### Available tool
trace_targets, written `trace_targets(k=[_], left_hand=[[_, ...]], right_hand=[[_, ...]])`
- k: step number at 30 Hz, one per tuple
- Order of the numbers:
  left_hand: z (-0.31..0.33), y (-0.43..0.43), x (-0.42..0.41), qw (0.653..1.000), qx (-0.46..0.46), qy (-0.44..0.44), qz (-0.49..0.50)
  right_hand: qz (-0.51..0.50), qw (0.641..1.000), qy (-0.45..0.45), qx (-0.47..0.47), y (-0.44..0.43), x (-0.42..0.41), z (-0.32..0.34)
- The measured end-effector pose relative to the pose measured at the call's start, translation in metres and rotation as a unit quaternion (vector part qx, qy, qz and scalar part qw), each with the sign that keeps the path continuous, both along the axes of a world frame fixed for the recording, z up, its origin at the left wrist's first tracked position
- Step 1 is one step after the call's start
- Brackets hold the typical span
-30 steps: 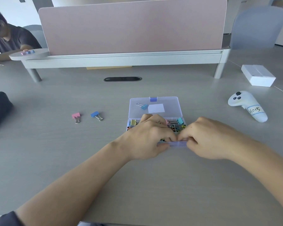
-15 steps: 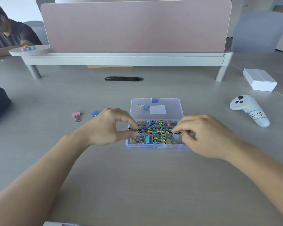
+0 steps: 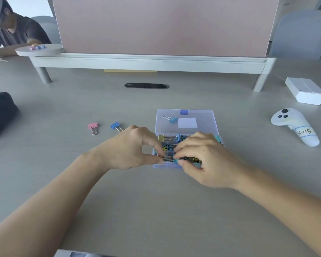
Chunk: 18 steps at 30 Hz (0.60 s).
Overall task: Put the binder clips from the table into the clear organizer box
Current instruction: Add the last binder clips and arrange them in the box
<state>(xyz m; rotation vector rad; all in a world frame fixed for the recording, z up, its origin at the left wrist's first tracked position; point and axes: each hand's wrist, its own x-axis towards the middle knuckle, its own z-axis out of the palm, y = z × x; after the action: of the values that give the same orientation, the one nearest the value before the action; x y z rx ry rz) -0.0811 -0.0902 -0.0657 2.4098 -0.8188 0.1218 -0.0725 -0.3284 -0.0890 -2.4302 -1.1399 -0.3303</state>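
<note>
Our left hand [image 3: 132,147] and right hand [image 3: 208,160] meet over the front of the clear organizer box [image 3: 166,166], with the forearms reaching in from the lower corners and converging on it. Both hands are turned backs up, fingers curled down toward the front compartments. As far as we can make out, they share one teal binder clip [image 3: 176,160]. The left thumb and forefinger pinch its silver wire handles. The right thumb and forefinger pinch its body, low in the front row just behind the box's front wall. Our other right fingers arch over the middle compartments and hide them. The compartments we can see are packed with yellow, blue and teal clips.

The lid [image 3: 204,115] stands open behind the box, with a light blue clip [image 3: 173,120] and a white label [image 3: 187,122] showing on it. Left of the box, a pink binder clip [image 3: 93,126] and a blue binder clip [image 3: 115,125] lie on the bench [image 3: 156,210] near each other, the blue one just beyond our left knuckles. Far to the right sit a white controller [image 3: 295,127] and a white carton [image 3: 306,90].
</note>
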Motion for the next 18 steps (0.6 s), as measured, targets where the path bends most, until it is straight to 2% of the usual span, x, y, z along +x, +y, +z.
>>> trace_targets(k=[18], left_hand=[[0.0010,0.0015,-0.0003,1.000,-0.009,0.009,0.013]], right_hand=[[0.019,0.999,-0.043,0.002,-0.0056,0.0029,-0.0036]])
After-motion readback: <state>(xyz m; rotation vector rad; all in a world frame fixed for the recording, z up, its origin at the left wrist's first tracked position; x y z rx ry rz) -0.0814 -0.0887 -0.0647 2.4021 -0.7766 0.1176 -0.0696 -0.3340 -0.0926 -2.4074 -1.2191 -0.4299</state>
